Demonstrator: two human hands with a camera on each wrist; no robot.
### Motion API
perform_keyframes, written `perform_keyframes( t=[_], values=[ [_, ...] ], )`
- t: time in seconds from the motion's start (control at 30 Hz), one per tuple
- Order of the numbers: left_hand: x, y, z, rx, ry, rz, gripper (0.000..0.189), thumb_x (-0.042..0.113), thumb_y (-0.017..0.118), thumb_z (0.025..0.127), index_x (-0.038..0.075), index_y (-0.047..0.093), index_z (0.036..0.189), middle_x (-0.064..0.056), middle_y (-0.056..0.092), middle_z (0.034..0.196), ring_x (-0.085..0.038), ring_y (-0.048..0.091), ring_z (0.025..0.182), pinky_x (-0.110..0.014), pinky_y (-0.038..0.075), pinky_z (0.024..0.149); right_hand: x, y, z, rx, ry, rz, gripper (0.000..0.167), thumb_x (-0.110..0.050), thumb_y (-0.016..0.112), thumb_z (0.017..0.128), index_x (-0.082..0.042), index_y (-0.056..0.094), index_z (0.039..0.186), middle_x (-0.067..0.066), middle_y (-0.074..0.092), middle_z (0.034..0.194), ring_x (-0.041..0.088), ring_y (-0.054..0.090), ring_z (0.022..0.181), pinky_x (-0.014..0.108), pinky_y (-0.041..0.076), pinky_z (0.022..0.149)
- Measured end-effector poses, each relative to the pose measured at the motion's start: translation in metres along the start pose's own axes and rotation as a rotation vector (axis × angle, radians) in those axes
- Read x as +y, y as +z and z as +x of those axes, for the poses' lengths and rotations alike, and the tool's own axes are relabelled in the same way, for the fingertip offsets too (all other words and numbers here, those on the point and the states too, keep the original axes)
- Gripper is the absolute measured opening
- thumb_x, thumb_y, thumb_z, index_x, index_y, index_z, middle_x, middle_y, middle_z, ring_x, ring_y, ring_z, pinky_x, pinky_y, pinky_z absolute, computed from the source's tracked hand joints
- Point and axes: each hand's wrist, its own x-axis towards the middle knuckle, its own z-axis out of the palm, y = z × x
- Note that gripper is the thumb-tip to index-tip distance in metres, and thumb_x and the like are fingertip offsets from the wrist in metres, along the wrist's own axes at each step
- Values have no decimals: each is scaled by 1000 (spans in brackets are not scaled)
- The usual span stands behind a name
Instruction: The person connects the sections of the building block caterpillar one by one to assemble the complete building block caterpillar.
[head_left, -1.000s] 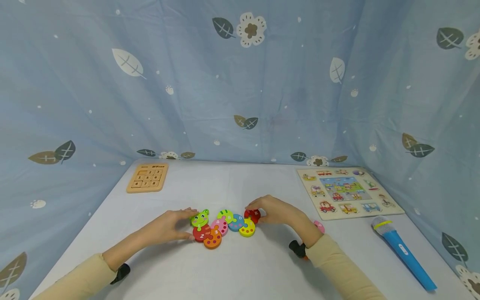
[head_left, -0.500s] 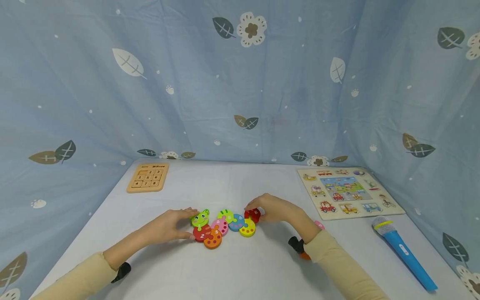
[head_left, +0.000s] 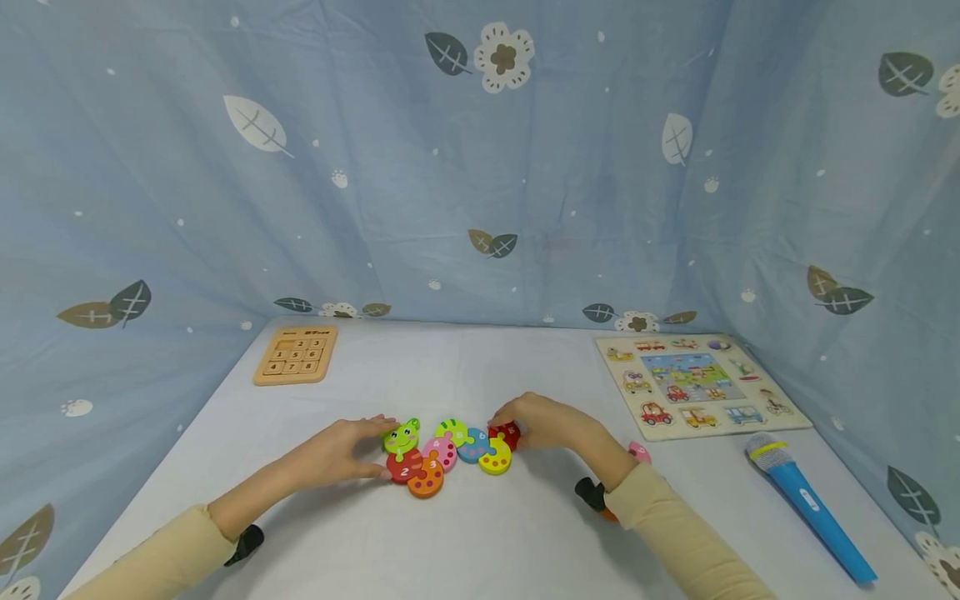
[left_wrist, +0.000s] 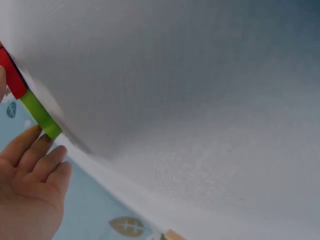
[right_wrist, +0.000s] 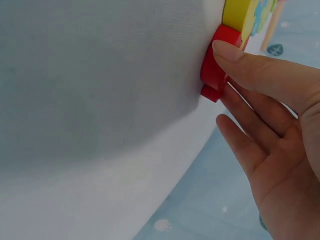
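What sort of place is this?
Probably a play area, perhaps a child's, though fabric hides the room beyond. A colourful caterpillar puzzle, a wooden number board and a blue microphone lie on a white tabletop, with leaf-patterned blue fabric behind.

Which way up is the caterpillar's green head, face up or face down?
Face up: in the head view, the green head shows its eyes and smile, next to the left hand.
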Motion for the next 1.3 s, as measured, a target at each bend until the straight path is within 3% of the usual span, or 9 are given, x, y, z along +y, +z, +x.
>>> perform_keyframes(
  t=[0.3,0.67,1.3],
  values=[
    [1,1,1,3,-1,-4,77,46,77,76,4,53,137,-14,49,142,-34,41,133,-50,36,107,0,1,-9,33,-23,-21,50,-2,75,82,-2,60,130,9,59,133,23,54,123,34,47,100],
    [5,3,1,18,19,-32,77,46,77,77,4,53,137,-17,46,143,-36,40,134,-53,34,107,3,1,-32,148,46,70,42,-12,73,86,-3,63,126,8,64,126,24,57,118,41,48,99],
    [7,5,0,26,-9,-29,76,42,80,76,4,54,136,-18,48,142,-36,43,131,-51,39,104,15,-1,-102,350,141,21,35,-13,71,88,-1,66,121,8,66,119,29,60,113,47,49,96]
  ],
)
